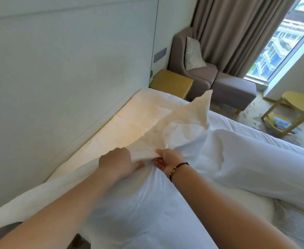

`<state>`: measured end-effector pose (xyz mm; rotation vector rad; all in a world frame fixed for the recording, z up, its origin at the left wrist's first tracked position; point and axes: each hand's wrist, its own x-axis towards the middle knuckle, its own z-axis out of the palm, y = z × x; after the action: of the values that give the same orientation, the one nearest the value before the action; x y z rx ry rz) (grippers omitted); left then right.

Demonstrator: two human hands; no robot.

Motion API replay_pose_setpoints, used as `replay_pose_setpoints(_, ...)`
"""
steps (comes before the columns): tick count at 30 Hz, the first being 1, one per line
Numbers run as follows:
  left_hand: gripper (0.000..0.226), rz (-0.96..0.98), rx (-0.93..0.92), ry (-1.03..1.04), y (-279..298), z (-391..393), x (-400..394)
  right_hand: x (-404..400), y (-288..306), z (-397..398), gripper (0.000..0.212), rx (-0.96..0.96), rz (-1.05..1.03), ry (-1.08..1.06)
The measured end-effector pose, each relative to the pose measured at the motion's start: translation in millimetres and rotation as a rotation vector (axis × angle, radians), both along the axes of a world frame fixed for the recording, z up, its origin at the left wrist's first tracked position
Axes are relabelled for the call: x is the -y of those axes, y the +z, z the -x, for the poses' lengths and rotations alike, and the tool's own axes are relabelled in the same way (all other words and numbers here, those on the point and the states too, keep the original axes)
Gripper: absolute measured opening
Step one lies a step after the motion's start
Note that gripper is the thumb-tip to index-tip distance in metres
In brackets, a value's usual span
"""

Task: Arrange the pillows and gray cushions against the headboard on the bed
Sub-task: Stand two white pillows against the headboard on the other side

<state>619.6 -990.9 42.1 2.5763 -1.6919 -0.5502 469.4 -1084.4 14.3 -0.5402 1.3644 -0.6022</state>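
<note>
A white pillow (174,126) is raised off the bed (144,108), one corner sticking up toward the far side. My left hand (117,161) grips its near edge from above. My right hand (169,161), with a dark cord bracelet on the wrist, pinches the same edge right beside it. A second white pillow (255,159) lies across the bed to the right. The pale headboard panel (66,78) runs along the left. A gray patterned cushion (193,53) leans upright in the armchair (192,69) at the far corner.
A yellow nightstand (171,83) stands at the bed's far corner, next to the armchair and its gray footstool (235,90). A round yellow side table (291,110) sits on the carpet to the right. Brown curtains (237,33) and a window (282,44) lie beyond.
</note>
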Motion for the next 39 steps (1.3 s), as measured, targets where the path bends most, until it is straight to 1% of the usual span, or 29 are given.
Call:
replay_pose_setpoints(3,0.078,0.085,0.011,0.043,-40,10,-18,-13,-18,18,0.014,-0.119,0.064,0.048)
replay_pose_setpoints(4,0.077,0.107,0.037,0.038,-51,17,-22,-13,-20,27,0.017,-0.182,0.121,0.109)
replay_pose_setpoints(5,0.073,0.13,0.063,0.033,-59,24,-26,-11,-21,36,0.022,-0.271,0.205,0.228)
replay_pose_setpoints(6,0.07,0.147,0.08,0.034,-66,30,-29,-7,-20,46,0.03,-0.398,0.317,0.405)
replay_pose_setpoints(8,0.066,0.133,0.081,0.064,-70,37,-33,9,-16,63,0.049,-0.72,0.622,0.77)
replay_pose_setpoints(9,0.066,0.109,0.067,0.091,-70,39,-35,19,-12,70,0.054,-0.886,0.8,0.875)
replay_pose_setpoints(10,0.065,0.087,0.051,0.117,-70,40,-36,30,-8,77,0.055,-0.997,0.99,0.922)
replay_pose_setpoints(11,0.065,0.077,0.037,0.138,-68,41,-38,41,-4,81,0.05,-1.041,1.181,0.953)
replay_pose_setpoints(12,0.064,0.077,0.024,0.152,-67,41,-39,52,-3,85,0.048,-1.032,1.343,1.012)
replay_pose_setpoints(13,0.062,0.081,0.011,0.16,-66,41,-40,63,-3,86,0.055,-1.014,1.437,1.121)
replay_pose_setpoints(14,0.059,0.084,-0.002,0.164,-64,40,-41,75,-6,86,0.067,-0.983,1.462,1.256)
replay_pose_setpoints(15,0.055,0.092,-0.015,0.17,-63,39,-42,85,-10,85,0.077,-0.95,1.424,1.391)
replay_pose_setpoints(17,0.05,0.138,-0.023,0.192,-59,38,-44,100,-21,81,0.091,-0.885,1.28,1.599)
replay_pose_setpoints(18,0.048,0.168,-0.005,0.201,-58,39,-46,107,-28,79,0.096,-0.871,1.243,1.662)
replay_pose_setpoints(20,0.045,0.226,0.031,0.225,-56,41,-49,115,-41,76,0.103,-0.878,1.276,1.698)
replay_pose_setpoints(23,0.038,0.297,0.008,0.271,-57,44,-52,121,-55,71,0.101,-0.895,1.423,1.562)
replay_pose_setpoints(25,0.03,0.323,0.003,0.282,-59,47,-55,123,-63,68,0.099,-0.907,1.461,1.515)
replay_pose_setpoints(27,0.022,0.344,0.019,0.275,-63,50,-59,124,-71,64,0.091,-0.915,1.446,1.516)
replay_pose_setpoints(28,0.019,0.356,0.024,0.269,-65,49,-61,125,-75,62,0.082,-0.915,1.433,1.514)
replay_pose_setpoints(29,0.021,0.359,0.026,0.27,-67,46,-63,125,-79,60,0.071,-0.912,1.427,1.502)
replay_pose_setpoints(30,0.027,0.341,0.032,0.28,-68,40,-65,126,-82,57,0.059,-0.915,1.432,1.485)
replay_pose_setpoints(31,0.038,0.301,0.048,0.295,-69,33,-67,126,-85,53,0.05,-0.927,1.442,1.472)
replay_pose_setpoints(33,0.066,0.2,0.105,0.325,-73,17,-73,124,-89,46,0.044,-0.977,1.478,1.457)
replay_pose_setpoints(34,0.077,0.157,0.134,0.341,-74,9,-76,123,-91,42,0.041,-1.002,1.501,1.44)
replay_pose_setpoints(35,0.082,0.133,0.159,0.353,-76,1,-79,121,-92,39,0.039,-1.02,1.518,1.411)
replay_pose_setpoints(36,0.08,0.131,0.18,0.359,-77,-5,-81,119,-93,35,0.037,-1.036,1.528,1.382)
replay_pose_setpoints(39,0.057,0.161,0.203,0.331,-83,-20,-78,112,-93,22,0.037,-1.091,1.517,1.338)
